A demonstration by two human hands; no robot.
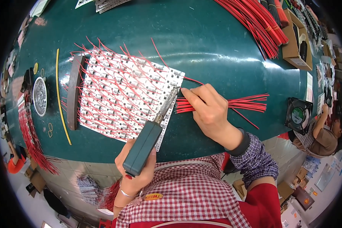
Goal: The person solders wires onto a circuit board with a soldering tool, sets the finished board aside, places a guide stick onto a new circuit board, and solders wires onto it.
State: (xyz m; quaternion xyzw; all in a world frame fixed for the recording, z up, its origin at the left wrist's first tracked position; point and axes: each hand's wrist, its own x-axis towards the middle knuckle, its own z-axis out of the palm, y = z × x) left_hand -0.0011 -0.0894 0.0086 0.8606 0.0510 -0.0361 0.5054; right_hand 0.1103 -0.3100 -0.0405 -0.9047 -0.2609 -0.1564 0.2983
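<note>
My left hand (131,167) is closed around the green handle of a soldering gun (144,146). Its metal tip reaches the upper right part of a white circuit board panel (171,76), which carries many small components and red wires. Close by the tip, my right hand (211,112) pinches a red wire (193,79) at the board's right edge; the exact contact is too small to make out. Beneath that hand lies a bundle of cut red wires (247,103), partly covered by it. A dark bar (75,93) rests along the panel's left side.
Left of the bar are a yellow strip (60,95), a metal bowl (40,96) and wired boards (26,121). At far right, red wire bundles (254,26), a cardboard box (297,41) and a black fan (299,116) stand on the green table (140,22). Another person (323,136) sits beyond.
</note>
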